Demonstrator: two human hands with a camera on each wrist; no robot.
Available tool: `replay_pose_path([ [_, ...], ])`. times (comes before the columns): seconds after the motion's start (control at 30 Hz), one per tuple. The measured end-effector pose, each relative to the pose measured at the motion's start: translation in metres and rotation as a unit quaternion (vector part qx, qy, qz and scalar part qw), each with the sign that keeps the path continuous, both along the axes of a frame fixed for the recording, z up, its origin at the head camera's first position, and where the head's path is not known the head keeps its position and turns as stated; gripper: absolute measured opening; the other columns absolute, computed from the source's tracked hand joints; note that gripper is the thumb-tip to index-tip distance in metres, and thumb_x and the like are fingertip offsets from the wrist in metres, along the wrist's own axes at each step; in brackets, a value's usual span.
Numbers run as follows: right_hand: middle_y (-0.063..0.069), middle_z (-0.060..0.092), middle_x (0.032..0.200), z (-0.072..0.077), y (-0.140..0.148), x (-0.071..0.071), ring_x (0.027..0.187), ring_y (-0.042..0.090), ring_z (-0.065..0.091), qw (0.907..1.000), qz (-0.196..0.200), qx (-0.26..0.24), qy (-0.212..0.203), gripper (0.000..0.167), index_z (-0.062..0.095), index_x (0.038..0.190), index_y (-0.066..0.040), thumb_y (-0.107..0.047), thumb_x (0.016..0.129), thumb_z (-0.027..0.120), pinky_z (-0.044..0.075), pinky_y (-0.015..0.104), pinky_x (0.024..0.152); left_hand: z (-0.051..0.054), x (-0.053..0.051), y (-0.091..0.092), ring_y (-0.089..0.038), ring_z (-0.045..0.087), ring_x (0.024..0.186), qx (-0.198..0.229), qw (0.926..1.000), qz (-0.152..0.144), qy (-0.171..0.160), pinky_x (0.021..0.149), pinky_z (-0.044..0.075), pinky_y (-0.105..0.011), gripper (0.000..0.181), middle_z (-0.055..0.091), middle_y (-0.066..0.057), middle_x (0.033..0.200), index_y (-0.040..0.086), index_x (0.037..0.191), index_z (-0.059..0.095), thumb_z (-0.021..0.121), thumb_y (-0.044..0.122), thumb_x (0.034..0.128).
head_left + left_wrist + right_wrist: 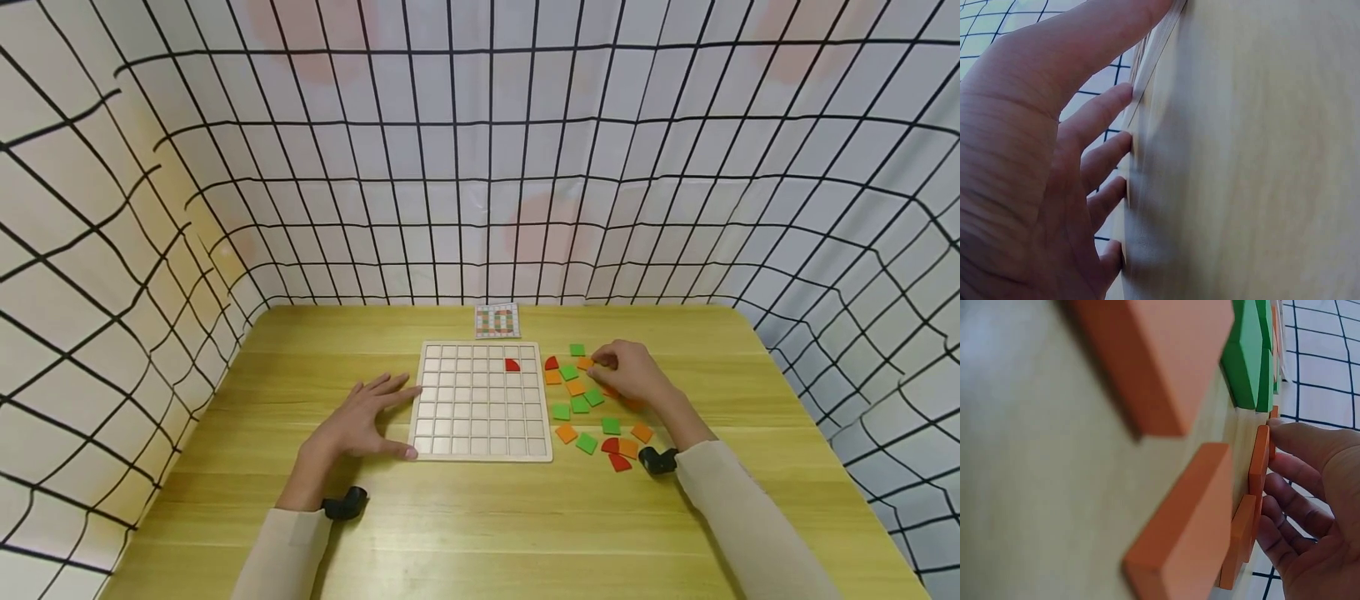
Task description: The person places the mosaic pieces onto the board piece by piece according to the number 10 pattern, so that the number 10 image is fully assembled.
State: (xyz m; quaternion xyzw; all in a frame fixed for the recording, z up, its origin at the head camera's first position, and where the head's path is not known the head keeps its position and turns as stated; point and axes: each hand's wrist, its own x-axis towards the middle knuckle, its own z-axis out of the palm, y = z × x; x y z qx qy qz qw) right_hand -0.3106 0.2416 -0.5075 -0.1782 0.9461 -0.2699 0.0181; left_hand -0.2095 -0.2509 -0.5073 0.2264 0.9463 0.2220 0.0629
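Note:
A pale wooden grid board lies flat on the table, with one red quarter-circle piece in an upper right cell. My left hand has its fingers spread, thumb and index fingertip touching the board's left edge. Over the far side of the loose pieces, my right hand pinches an orange square tile between thumb and index finger. In the right wrist view that tile is mostly hidden behind the thumb. More orange tiles lie under and near this hand, partly covered by it in the head view.
Green squares, orange squares and red quarter-circles are scattered right of the board. A small patterned card lies behind the board. White walls with a black grid surround the wooden table.

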Motion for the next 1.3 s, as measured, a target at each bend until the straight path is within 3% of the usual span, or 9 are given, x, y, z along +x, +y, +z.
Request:
replay_pose_path([
  [0.37,0.017,0.072,0.118,0.005,-0.008,0.004,0.105,0.031,0.067,0.9997,-0.014,-0.021,-0.006,0.041,0.07,0.125,0.0,-0.029,0.096,0.073,0.058,0.051,0.093,-0.001,0.0,0.0,-0.043,0.022,0.157,-0.003,1.0,0.001,-0.004,0.122,0.01,-0.075,0.102,0.03,-0.01,0.17,0.03,0.156,0.046,0.082,0.072,0.0696],
  [0.77,0.012,0.072,0.113,0.014,-0.034,0.008,0.099,0.026,0.065,0.9987,-0.006,-0.05,-0.003,0.04,0.071,0.124,-0.002,-0.03,0.096,0.074,0.058,0.046,0.088,-0.003,-0.001,0.0,-0.042,0.021,0.158,-0.005,1.0,-0.003,-0.006,0.122,0.01,-0.075,0.103,0.029,-0.009,0.17,0.031,0.157,0.044,0.081,0.072,0.07],
  [1.13,0.004,0.07,0.097,0.008,-0.08,0.0,0.085,0.019,0.06,0.9965,0.048,-0.069,0.004,0.029,0.076,0.115,-0.006,-0.025,0.093,0.078,0.054,0.034,0.077,-0.002,-0.002,-0.001,-0.042,0.022,0.157,-0.005,1.0,-0.007,0.002,0.122,0.01,-0.075,0.102,0.03,-0.009,0.17,0.032,0.157,0.045,0.081,0.072,0.0702],
  [1.3,0.004,0.07,0.099,0.007,-0.099,-0.002,0.082,0.017,0.058,0.9948,0.07,-0.075,-0.002,0.029,0.075,0.117,-0.004,-0.023,0.095,0.075,0.052,0.031,0.074,-0.002,-0.002,-0.001,-0.042,0.022,0.157,-0.004,1.0,-0.006,0.003,0.122,0.01,-0.075,0.103,0.03,-0.009,0.17,0.031,0.157,0.045,0.082,0.072,0.0697],
])
